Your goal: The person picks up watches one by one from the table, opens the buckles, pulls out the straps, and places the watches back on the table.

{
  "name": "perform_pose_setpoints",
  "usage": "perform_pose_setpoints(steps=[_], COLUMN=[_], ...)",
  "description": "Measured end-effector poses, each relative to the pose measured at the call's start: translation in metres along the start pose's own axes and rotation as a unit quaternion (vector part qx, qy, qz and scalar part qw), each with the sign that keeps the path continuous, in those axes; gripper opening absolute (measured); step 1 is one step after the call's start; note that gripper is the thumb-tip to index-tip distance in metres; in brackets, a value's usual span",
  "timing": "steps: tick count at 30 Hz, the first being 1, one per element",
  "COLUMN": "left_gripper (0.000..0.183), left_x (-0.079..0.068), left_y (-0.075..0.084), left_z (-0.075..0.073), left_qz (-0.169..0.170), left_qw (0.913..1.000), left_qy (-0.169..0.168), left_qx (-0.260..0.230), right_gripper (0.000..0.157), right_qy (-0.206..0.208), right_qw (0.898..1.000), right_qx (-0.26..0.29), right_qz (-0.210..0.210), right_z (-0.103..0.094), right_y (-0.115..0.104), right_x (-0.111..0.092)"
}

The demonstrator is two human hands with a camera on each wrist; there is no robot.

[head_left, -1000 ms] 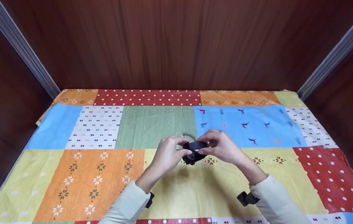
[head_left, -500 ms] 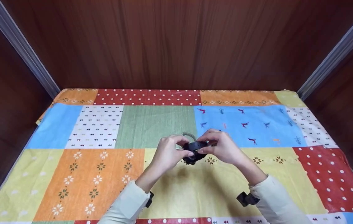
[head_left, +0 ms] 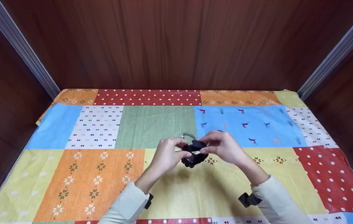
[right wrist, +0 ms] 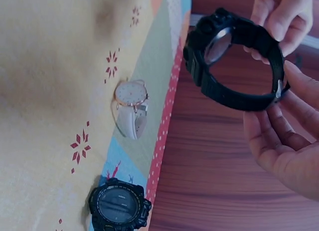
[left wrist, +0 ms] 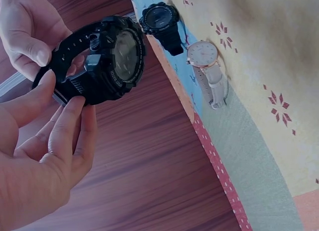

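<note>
Both hands hold up a chunky black wristwatch [head_left: 194, 160] above the patterned cloth, in the middle of the head view. My left hand [head_left: 170, 152] pinches one side of its strap between thumb and fingers. From the other side, my right hand [head_left: 221, 146] pinches the strap too. The right wrist view shows the strap bent round into a loop, its metal buckle [right wrist: 279, 90] at the right hand's fingertips. In the left wrist view the round dial [left wrist: 126, 56] faces away from the hands.
A watch with a pale strap and rose-gold case [left wrist: 203, 54] lies on the cloth beyond the hands. Near it rests a second black watch [right wrist: 118, 205]. The patchwork tablecloth [head_left: 101, 183] reaches back to dark wood panels [head_left: 176, 43].
The held watch has tilted, so its case hangs slightly lower and the strap loop shows wider. The right hand has shifted slightly; both hands keep their grip.
</note>
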State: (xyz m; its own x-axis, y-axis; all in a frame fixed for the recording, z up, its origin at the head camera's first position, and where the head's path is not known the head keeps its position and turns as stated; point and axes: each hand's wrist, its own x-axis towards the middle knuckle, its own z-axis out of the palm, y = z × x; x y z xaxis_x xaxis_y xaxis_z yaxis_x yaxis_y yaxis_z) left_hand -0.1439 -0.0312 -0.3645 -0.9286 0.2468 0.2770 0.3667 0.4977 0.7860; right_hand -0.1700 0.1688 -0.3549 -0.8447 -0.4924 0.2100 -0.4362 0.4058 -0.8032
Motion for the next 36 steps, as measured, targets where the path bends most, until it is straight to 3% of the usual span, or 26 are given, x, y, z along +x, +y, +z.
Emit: perform_pose_setpoints(steps=[20,29,36], left_gripper=[0.015,0.014,0.014], left_x=[-0.002,-0.002,-0.002], left_y=[0.003,0.007,0.005], left_z=[0.001,0.001,0.001], left_qz=[-0.029,-0.019,-0.025], left_qw=[0.9995,0.9996,0.9995], left_qy=[-0.015,-0.017,-0.02], left_qx=[-0.001,0.008,0.009], right_gripper=[0.018,0.021,0.022], right_qy=[-0.039,-0.054,-0.052], right_qw=[0.997,0.998,0.996], right_qx=[0.042,0.027,0.046], right_qz=[0.054,0.033,0.057], right_z=[-0.008,-0.009,-0.012], right_y=[-0.001,-0.001,-0.001], right_x=[-0.003,-0.003,-0.003])
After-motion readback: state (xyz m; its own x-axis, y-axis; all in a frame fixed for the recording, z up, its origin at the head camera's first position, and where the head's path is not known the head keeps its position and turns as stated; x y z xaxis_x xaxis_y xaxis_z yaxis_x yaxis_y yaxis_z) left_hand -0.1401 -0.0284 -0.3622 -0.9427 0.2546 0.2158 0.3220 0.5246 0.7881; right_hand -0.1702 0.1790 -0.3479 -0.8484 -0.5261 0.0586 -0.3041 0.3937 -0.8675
